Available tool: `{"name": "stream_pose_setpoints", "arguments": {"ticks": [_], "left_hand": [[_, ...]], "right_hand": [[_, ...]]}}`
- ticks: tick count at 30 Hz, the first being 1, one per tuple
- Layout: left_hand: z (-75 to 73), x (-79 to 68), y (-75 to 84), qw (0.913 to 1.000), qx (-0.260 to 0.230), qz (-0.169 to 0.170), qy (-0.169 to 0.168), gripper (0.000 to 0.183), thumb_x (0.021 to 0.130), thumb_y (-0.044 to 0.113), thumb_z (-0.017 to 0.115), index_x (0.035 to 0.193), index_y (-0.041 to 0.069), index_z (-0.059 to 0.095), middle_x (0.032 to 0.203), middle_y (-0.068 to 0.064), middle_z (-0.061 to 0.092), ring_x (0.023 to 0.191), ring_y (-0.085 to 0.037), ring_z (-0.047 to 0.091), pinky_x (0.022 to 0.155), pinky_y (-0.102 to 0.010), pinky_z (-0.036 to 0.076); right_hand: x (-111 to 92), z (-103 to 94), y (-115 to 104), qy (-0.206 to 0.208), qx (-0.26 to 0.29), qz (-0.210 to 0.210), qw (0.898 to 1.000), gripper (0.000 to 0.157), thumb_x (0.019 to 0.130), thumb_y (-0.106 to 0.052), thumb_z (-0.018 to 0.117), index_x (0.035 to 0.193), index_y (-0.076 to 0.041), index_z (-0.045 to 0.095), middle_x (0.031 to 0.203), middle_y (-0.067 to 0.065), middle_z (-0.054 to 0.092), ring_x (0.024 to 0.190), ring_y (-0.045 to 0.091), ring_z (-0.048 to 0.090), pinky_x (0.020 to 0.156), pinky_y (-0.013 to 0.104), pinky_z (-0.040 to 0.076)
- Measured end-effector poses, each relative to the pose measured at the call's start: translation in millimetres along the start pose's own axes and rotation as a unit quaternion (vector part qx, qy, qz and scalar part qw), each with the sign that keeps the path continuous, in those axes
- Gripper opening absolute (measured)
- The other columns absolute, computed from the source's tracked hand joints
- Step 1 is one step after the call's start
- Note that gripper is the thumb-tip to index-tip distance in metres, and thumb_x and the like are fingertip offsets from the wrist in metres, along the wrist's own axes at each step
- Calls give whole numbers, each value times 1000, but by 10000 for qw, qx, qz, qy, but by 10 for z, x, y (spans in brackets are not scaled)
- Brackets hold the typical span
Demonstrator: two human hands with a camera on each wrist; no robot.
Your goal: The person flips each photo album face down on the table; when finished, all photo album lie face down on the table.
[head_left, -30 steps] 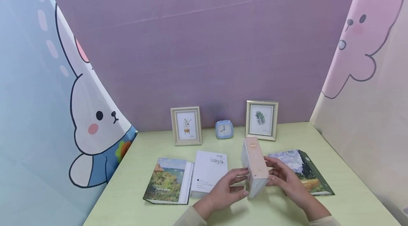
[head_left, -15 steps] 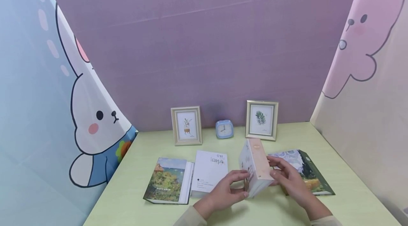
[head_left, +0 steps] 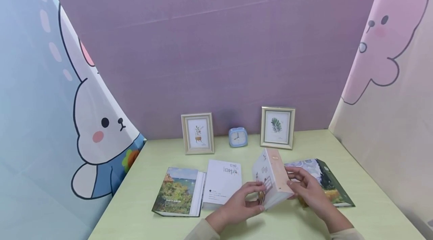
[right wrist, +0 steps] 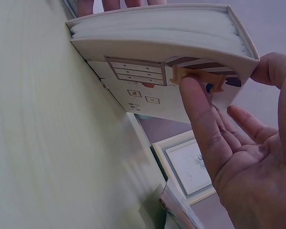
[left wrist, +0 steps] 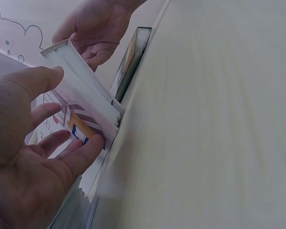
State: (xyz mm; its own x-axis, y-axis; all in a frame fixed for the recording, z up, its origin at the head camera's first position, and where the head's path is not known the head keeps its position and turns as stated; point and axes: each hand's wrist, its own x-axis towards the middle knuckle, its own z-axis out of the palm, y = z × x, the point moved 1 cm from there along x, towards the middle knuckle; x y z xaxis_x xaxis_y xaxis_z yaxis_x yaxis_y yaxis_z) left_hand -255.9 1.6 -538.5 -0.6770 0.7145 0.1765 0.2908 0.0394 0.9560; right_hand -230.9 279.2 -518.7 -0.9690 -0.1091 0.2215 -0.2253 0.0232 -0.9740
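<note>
A thick photo album point(head_left: 279, 172) with a peach spine and an illustrated white cover stands tilted on its edge near the table's front, leaning to the left. My right hand point(head_left: 309, 193) holds it on the spine side, the thumb at the spine and fingers against the cover, as the right wrist view shows on the album point(right wrist: 128, 86). Extended fingers of my left hand point(head_left: 236, 202) touch the opposite cover from the left. In the left wrist view, the left thumb point(left wrist: 47, 78) lies apart from the fingers, near the page edges.
To the left lie a landscape-covered album point(head_left: 177, 193) and a white album point(head_left: 224, 181), side by side. A dark green painted album point(head_left: 329, 183) lies behind my right hand. Two picture frames point(head_left: 198, 133) and a blue clock point(head_left: 238, 137) stand along the back.
The held album has turned and leaned left, its spine shifting rightward, so more of its illustrated cover shows. My right hand has moved slightly right; the left has stayed nearly in place.
</note>
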Motion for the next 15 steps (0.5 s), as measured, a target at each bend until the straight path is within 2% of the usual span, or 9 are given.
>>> {"name": "stream_pose_setpoints", "arguments": {"ticks": [4,8,12,15], "left_hand": [[-5,3,-15,9999,159,15,-56,54,97,10,74,148,10,57,163,-5,35,146,-20,41,105,-29,52],[-9,7,-22,9996,282,34,-86,52,97,12,74,147,8,57,162,-7,37,146,-18,40,105,-29,52],[-1,4,1,9991,404,87,-108,52,98,12,73,147,6,57,159,-9,41,145,-16,42,107,-30,50],[9,-3,16,9985,535,91,-122,51,98,13,73,147,6,57,157,-8,44,143,-14,43,109,-29,49]], "right_hand": [[-1,-3,-14,98,-84,127,9998,49,102,-5,66,145,10,45,123,21,65,92,25,73,69,52,65],[7,-7,-24,394,-342,409,9978,48,100,-7,70,141,9,51,120,21,65,90,23,73,67,47,65],[28,-27,-29,795,-880,790,9898,47,96,-14,77,135,4,58,114,18,64,87,20,71,66,35,64],[38,-39,-19,943,-1247,1015,9825,46,95,-18,80,132,2,61,111,16,64,87,19,70,66,30,61]]}}
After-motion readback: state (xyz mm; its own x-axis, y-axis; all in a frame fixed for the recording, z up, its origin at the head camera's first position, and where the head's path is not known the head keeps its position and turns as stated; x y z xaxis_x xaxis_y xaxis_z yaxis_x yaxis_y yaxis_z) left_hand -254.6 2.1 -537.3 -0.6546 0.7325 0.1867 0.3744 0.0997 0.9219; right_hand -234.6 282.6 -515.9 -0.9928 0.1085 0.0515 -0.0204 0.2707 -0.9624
